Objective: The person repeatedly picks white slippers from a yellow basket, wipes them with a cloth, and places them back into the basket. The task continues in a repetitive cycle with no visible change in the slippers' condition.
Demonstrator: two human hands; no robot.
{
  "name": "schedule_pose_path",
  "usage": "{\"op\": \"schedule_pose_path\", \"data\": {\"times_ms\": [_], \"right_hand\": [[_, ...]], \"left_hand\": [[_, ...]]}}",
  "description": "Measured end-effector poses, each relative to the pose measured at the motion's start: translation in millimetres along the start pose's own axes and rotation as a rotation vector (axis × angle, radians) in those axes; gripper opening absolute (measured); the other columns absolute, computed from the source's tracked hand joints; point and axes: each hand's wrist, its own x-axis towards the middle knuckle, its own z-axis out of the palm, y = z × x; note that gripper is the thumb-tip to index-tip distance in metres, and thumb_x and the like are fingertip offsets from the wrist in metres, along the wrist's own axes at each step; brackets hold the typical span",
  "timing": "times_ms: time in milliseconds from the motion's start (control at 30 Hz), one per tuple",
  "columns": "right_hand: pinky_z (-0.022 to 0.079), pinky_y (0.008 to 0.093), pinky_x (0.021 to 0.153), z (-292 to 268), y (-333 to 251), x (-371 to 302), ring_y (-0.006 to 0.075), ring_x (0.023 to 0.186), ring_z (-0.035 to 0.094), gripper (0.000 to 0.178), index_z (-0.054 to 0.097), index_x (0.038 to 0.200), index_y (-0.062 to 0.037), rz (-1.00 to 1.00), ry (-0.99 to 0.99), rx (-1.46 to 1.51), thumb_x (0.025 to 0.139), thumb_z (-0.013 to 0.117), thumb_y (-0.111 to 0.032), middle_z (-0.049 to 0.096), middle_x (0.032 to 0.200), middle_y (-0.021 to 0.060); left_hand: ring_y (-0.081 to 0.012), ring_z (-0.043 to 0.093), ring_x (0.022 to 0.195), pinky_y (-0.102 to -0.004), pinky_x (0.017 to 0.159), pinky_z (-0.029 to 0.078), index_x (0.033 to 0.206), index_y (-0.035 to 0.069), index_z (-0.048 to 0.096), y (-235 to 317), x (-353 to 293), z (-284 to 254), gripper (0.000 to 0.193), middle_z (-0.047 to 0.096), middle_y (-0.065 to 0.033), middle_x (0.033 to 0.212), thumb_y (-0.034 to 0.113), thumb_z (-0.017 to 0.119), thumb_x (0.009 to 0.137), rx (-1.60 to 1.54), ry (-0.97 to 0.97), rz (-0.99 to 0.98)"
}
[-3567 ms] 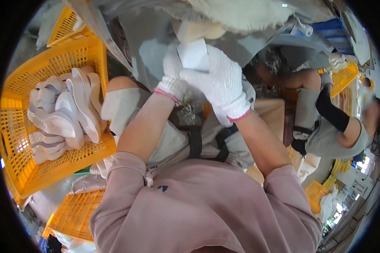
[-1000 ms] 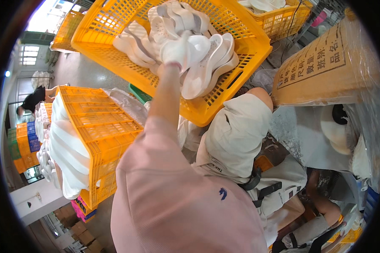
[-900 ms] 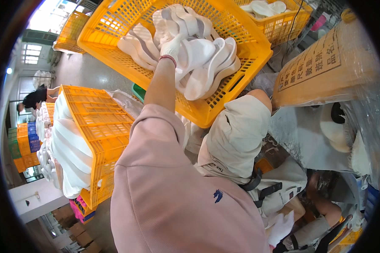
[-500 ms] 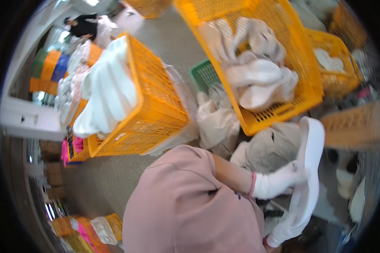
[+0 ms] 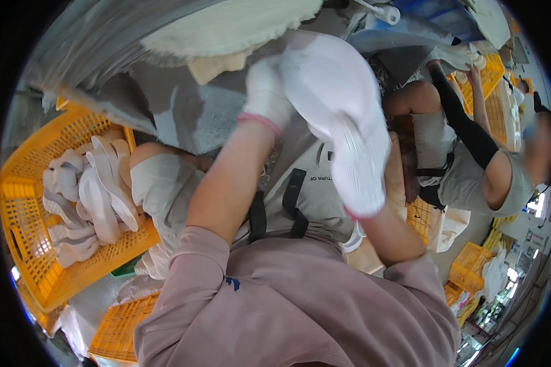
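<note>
A grey surface [image 5: 193, 113] lies ahead, a yellow crate [image 5: 26, 229] leftward; my left hand [image 5: 267, 92] and right hand [image 5: 358, 168] grip a white sole [image 5: 327, 70] between them.

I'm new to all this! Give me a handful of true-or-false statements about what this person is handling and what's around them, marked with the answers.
1. The left hand and right hand are gloved in white. True.
2. Each hand is on a different piece. False: both are on the same white shoe sole.
3. A yellow crate stands to the person's left. True.
4. Green bottles fill that crate. False: pale soles lie in it.
5. The person's sleeves are dusty pink. True.
</note>
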Motion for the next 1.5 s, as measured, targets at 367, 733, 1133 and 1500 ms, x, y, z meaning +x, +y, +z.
{"op": "schedule_pose_path", "data": {"times_ms": [367,733,1133,1500], "right_hand": [[0.058,0.0513,0.071,78,72,139,0.0415,0.081,0.072,0.018,0.075,0.085,-0.0053,-0.415,-0.033,-0.348,0.092,0.061,-0.015,0.073,0.089,0.0213],[0.061,0.0409,0.079,95,78,161,0.0337,0.092,0.073,0.019,0.078,0.104,-0.0138,-0.54,-0.245,-0.52,0.088,0.068,-0.018,0.075,0.098,0.0111],[0.047,0.0404,0.115,39,31,59,0.0408,0.141,0.056,0.104,0.027,0.162,0.0095,0.114,0.127,0.032,0.078,0.082,-0.018,0.049,0.154,0.035],[0.059,0.0474,0.093,93,69,168,0.0462,0.102,0.073,0.043,0.079,0.095,0.001,0.028,-0.279,-0.213,0.093,0.064,-0.039,0.075,0.105,0.0294]], "left_hand": [[-0.0362,0.064,0.127,-0.044,0.11,0.047,0.146,-0.005,0.055,111,-60,-99,0.089,0.064,-0.0296,0.139,0.06,0.076,0.09,1.981,0.36,0.343],[-0.0143,0.067,0.105,-0.0301,0.095,0.055,0.143,-0.004,0.058,66,-105,-42,0.049,0.071,-0.0074,0.121,0.007,0.071,0.097,0.911,-0.166,0.154],[-0.0197,0.068,0.101,-0.0388,0.079,0.059,0.124,-0.004,0.07,-15,14,12,0.04,0.072,-0.007,0.114,0.028,0.071,0.101,0.388,0.187,0.203],[-0.0171,0.068,0.109,-0.0325,0.096,0.055,0.137,-0.006,0.064,78,-56,-50,0.053,0.072,-0.0122,0.125,0.032,0.073,0.101,1.092,0.14,0.021]]}}
